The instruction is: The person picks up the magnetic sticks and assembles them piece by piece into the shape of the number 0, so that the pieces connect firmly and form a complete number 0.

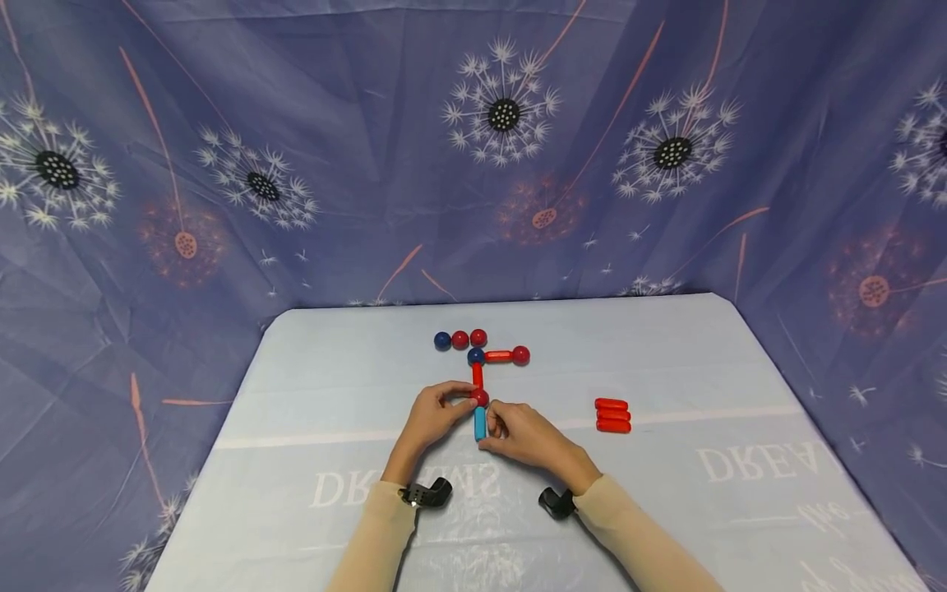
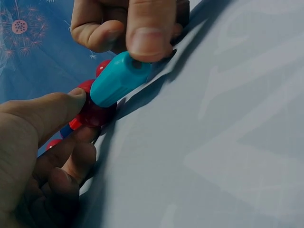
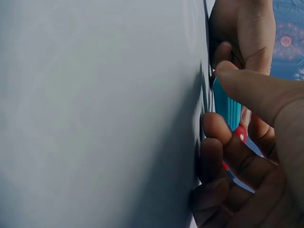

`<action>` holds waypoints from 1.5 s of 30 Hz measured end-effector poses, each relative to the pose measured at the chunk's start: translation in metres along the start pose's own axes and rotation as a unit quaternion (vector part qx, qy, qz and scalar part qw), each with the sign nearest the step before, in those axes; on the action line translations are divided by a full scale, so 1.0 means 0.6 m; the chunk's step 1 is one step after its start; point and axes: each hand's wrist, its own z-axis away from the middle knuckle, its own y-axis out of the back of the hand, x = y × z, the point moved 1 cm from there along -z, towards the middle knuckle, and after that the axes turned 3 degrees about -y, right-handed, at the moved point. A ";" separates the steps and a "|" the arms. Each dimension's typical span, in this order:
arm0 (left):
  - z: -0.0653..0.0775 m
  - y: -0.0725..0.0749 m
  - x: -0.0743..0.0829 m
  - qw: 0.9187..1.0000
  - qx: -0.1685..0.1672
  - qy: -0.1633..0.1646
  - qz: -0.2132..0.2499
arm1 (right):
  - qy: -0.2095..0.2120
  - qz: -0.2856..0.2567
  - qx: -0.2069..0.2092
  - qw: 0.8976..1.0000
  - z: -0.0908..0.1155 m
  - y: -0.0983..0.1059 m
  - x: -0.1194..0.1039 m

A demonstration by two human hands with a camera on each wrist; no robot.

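My left hand (image 1: 432,415) pinches a red ball (image 2: 95,111) between thumb and fingers. A light blue rod (image 1: 480,423) runs from that ball toward me, one end against it. My right hand (image 1: 528,436) is at this rod, its thumb on the near end and its curled fingers alongside, as the right wrist view shows. From the held ball a red rod (image 1: 477,376) leads away to a dark blue ball (image 1: 476,357). A second red rod (image 1: 499,356) joins that one sideways to another red ball (image 1: 521,355).
Behind the joined pieces, a loose dark blue ball (image 1: 442,340) and two red balls (image 1: 460,339) sit in a row. Several red rods (image 1: 612,415) lie together at the right. A pale cloth covers the table (image 1: 311,370); a patterned purple curtain (image 1: 370,164) hangs behind it.
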 end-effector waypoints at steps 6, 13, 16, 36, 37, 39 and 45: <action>0.003 0.000 -0.001 1.000 0.000 0.000 -0.007 | 0.002 0.000 0.009 1.000 -0.001 -0.003 0.002; 0.006 -0.002 0.000 1.000 0.002 0.006 -0.011 | 0.005 0.002 -0.001 1.000 0.000 -0.002 0.004; 0.005 -0.005 0.002 1.000 0.005 0.012 -0.007 | 0.007 0.000 -0.006 1.000 -0.001 0.001 0.005; 0.001 0.001 -0.011 1.000 0.019 0.006 -0.006 | 0.036 -0.008 -0.031 0.999 -0.015 0.000 0.000; 0.001 0.000 -0.010 1.000 0.019 0.007 -0.004 | 0.036 -0.011 -0.033 0.999 -0.015 0.002 0.000; 0.000 -0.001 -0.008 1.000 0.019 0.005 -0.004 | 0.038 -0.020 -0.034 0.998 -0.015 0.006 0.003; -0.002 -0.003 -0.004 1.000 0.020 0.004 -0.004 | 0.041 -0.051 -0.039 0.997 -0.022 0.018 0.014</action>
